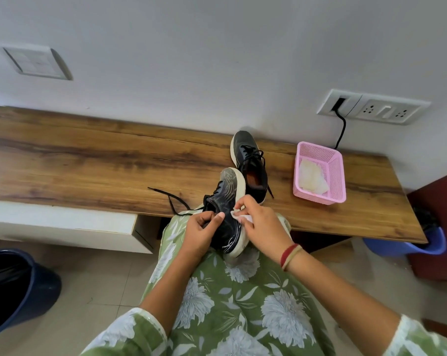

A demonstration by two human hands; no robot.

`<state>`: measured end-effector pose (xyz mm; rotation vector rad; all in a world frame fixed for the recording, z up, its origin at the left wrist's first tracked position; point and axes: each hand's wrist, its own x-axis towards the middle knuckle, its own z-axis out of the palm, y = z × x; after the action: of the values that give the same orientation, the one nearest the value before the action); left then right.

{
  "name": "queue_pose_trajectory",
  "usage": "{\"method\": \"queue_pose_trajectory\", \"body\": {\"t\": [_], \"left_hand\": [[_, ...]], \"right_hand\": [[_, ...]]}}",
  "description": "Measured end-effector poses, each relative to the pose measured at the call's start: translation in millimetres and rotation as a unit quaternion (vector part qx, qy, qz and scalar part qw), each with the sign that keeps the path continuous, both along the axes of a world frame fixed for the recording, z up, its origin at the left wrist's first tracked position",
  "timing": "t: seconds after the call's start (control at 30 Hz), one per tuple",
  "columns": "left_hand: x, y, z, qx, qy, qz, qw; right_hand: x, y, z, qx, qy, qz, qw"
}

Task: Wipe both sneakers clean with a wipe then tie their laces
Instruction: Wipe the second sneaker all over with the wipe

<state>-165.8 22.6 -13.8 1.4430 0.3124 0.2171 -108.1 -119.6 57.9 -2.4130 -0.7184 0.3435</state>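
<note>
A black sneaker with a white sole (227, 201) rests on my lap, toe pointing away and its sole to the right. My left hand (200, 235) grips its collar, thumb on the upper. My right hand (260, 224) pinches a white wipe (240, 217) against the sneaker's side. Its untied black laces (169, 197) trail left onto the wooden shelf (88, 163). The second black sneaker (250, 163) stands on the shelf just behind, laces loose.
A pink mesh basket (336, 176) holding more wipes sits on the shelf at right. A wall socket with a black cable (341, 129) is behind it. A dark bin (14, 286) stands on the floor at left, a blue bin (430, 242) at right.
</note>
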Motion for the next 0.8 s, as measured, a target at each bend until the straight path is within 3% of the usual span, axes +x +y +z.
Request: {"method": "queue_pose_trajectory", "body": {"t": [0.1, 0.17, 0.27, 0.37, 0.5, 0.63, 0.7, 0.8], "left_hand": [[0.3, 0.0, 0.2, -0.002, -0.003, -0.004, 1.0], [0.6, 0.6, 0.2, -0.006, 0.003, 0.001, 1.0], [0.3, -1.0, 1.0, 0.005, 0.003, 0.0, 1.0], [-0.1, -2.4, 2.8, 0.009, 0.0, 0.007, 1.0], [-0.6, -2.1, 1.4, 0.016, -0.004, 0.011, 1.0], [0.9, -2.9, 1.8, 0.021, -0.003, 0.008, 1.0], [1.0, -2.6, 2.2, 0.018, 0.002, 0.009, 1.0], [-0.2, -2.7, 3.0, 0.012, 0.005, 0.008, 1.0]], "right_hand": [[-0.3, -9.9, 16.5, -0.002, 0.059, 0.024, 0.998], [15.0, -8.3, 22.3, 0.037, 0.094, -0.031, 0.994], [38.2, 3.3, 13.9, 0.022, 0.054, -0.08, 0.995], [32.8, 14.9, -0.1, -0.045, 0.046, -0.053, 0.997], [4.7, 4.4, 2.0, -0.048, -0.01, -0.006, 0.999], [14.9, -7.6, 12.3, -0.001, 0.07, -0.016, 0.997], [27.8, -5.9, 10.3, 0.022, 0.07, -0.051, 0.996], [29.3, -0.8, 2.2, -0.001, 0.054, -0.024, 0.998]]}}
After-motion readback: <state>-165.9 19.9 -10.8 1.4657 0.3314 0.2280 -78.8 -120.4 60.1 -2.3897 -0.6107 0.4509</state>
